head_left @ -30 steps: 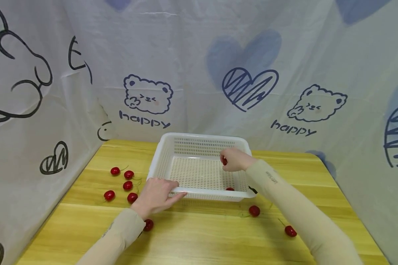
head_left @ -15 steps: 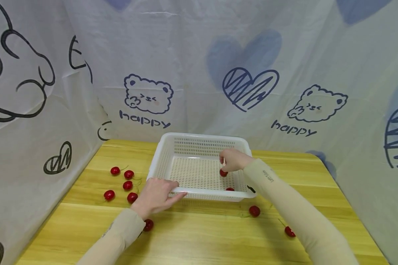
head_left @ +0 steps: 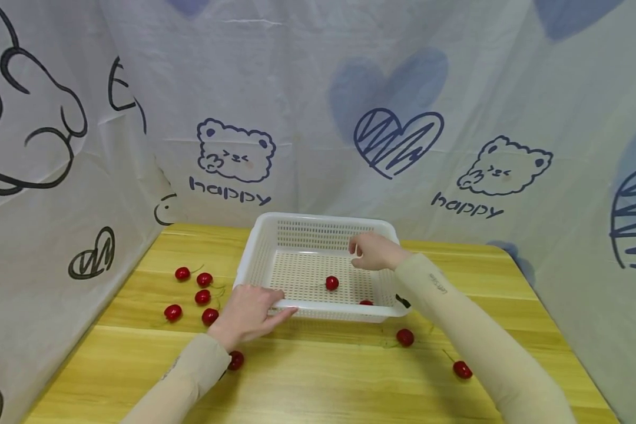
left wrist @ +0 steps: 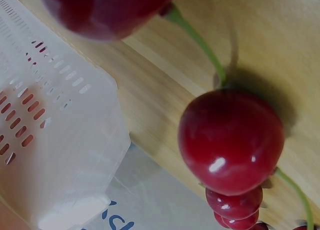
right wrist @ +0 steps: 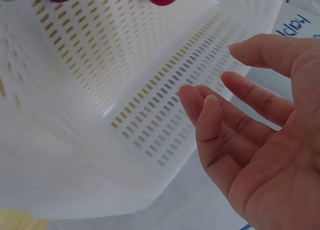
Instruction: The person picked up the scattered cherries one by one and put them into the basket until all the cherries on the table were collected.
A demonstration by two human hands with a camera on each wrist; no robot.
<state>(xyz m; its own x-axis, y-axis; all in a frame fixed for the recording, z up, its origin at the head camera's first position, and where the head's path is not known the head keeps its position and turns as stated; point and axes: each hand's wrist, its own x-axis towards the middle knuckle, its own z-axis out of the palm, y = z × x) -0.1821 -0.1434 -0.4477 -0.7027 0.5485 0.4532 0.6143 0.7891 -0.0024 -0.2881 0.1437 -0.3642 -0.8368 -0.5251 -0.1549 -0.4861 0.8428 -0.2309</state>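
Observation:
A white plastic basket (head_left: 318,305) with slotted walls stands on the wooden table. My left hand (head_left: 250,312) grips its near left rim, thumb outside and fingers over the edge; skin shows through the slots in the left wrist view. Over the basket's right side hovers my right hand (head_left: 377,252), fingers loosely bent and apart, holding nothing, as the right wrist view confirms (right wrist: 265,145). One cherry (head_left: 331,283) lies on the basket floor below and left of it. Another cherry (head_left: 366,302) is partly hidden behind the near rim.
Several stemmed cherries (head_left: 203,297) lie left of the basket. One cherry (head_left: 235,360) sits beside the left sleeve. Two more, a nearer cherry (head_left: 462,370) and a cherry by the basket (head_left: 405,337), lie front right. A printed curtain (head_left: 318,118) hangs behind the table (head_left: 318,377).
My right hand has let go of a cherry, which dropped and moved left on the basket floor. The hand has risen slightly with its fingers spread. My left hand stays on the rim.

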